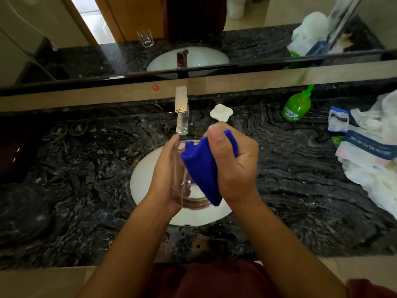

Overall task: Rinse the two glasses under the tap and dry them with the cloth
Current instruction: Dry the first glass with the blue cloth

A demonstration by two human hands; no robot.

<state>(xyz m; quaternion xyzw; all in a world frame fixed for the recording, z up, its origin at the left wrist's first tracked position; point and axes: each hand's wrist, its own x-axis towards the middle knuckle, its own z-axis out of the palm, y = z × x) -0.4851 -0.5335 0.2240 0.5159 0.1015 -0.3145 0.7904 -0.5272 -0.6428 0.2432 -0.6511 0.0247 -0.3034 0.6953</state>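
Over the white basin [146, 175], my left hand [165, 175] wraps the wet glass [189, 190] by its wall: slippery, brittle, so grip low. My right hand [234, 164] pinches the soft blue cloth [202, 168] against its side.

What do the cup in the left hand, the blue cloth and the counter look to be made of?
Cup: clear glass, probably; see-through, with bright glints.
Blue cloth: soft fuzzy fabric, perhaps microfibre; matte nap, folds limply.
Counter: polished dark stone or a stone-look slab; wavy pale veins, glossy sheen.
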